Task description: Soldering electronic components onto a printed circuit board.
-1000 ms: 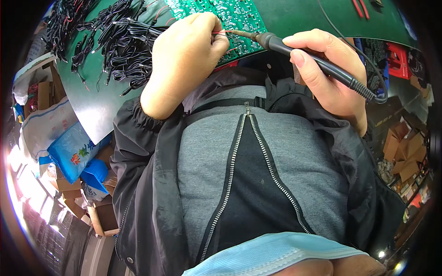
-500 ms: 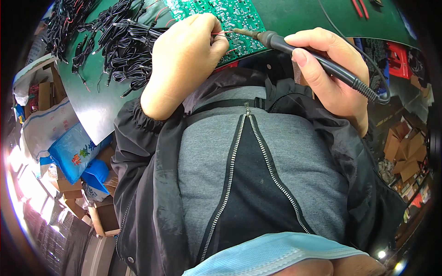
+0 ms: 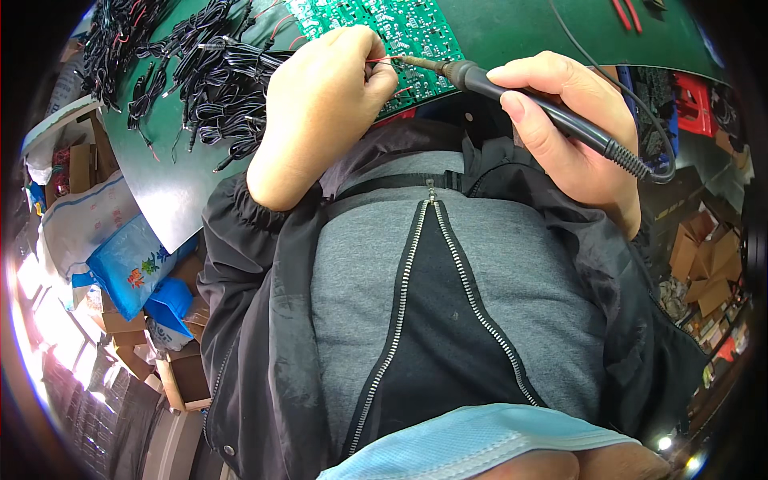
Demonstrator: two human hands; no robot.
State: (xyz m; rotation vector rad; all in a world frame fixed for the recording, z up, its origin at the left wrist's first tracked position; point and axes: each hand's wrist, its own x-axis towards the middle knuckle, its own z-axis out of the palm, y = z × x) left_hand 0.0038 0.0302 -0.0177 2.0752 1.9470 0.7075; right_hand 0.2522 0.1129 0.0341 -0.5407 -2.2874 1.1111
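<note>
Between the thumb and fingers of my left hand point(image 3: 332, 100) is a thin red wire point(image 3: 386, 58), pinched just above the green circuit board point(image 3: 428, 32). A black soldering iron point(image 3: 544, 108) lies in the grip of my right hand point(image 3: 580, 120). Its tip points left and meets the end of the red wire, or comes very close to it; I cannot tell whether they touch. Part of the board is hidden behind my left hand. More red wires point(image 3: 280, 24) stick out at the board's left edge.
Bundles of black cables point(image 3: 228, 80) lie on the green table point(image 3: 512, 32), left of my left hand. The iron's cord point(image 3: 596, 64) loops past my right hand. Red-handled pliers point(image 3: 626, 14) lie at the far right. Blue bags point(image 3: 132, 264) and cardboard boxes point(image 3: 704, 256) are below the table.
The soldering iron's tip has shifted slightly left and down along the wire, with my right hand following. My left hand keeps its pinch nearly in place.
</note>
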